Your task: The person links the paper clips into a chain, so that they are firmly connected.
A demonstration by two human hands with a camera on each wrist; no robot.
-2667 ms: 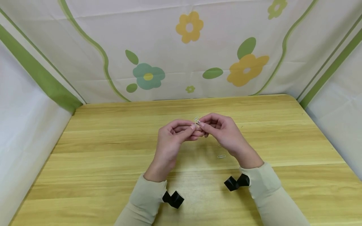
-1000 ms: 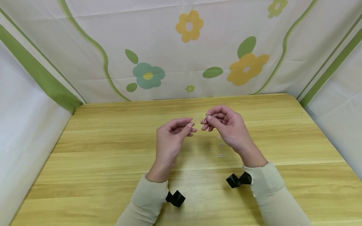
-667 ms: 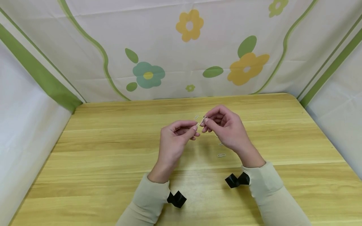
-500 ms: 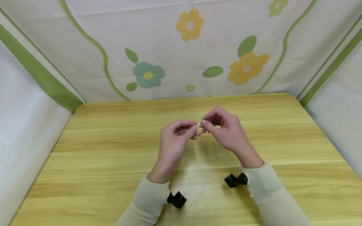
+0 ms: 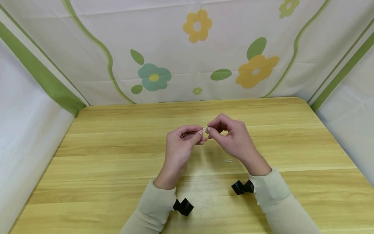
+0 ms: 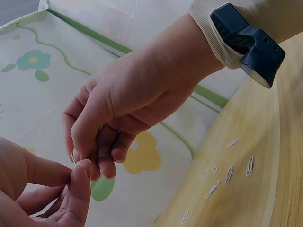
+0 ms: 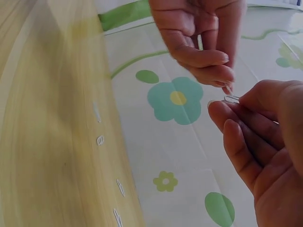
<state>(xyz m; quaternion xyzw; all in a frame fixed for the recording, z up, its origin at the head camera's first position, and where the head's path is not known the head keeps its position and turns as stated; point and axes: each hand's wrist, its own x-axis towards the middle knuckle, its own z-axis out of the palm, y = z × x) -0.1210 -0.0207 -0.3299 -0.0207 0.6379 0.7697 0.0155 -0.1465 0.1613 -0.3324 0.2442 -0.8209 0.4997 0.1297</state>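
In the head view, my left hand and right hand meet fingertip to fingertip above the table. The right thumb and forefinger pinch a small white paper clip, best seen in the right wrist view. A paper clip also shows at the left fingertips, held between thumb and forefinger and mostly covered by them. The two clips meet or overlap between the hands. Below the right hand, a loose paper clip lies on the table, and another paper clip lies beyond the fingertips.
The wood-grain table also bears several loose paper clips, seen in the left wrist view, such as one paper clip; the right hand hides some from the head view. A flower-printed white curtain stands behind the table and at both sides.
One second ago the hands were apart, each with a clip. The right hand has since come left and down to the left fingertips, bringing the clips together, and covers more clips on the table.
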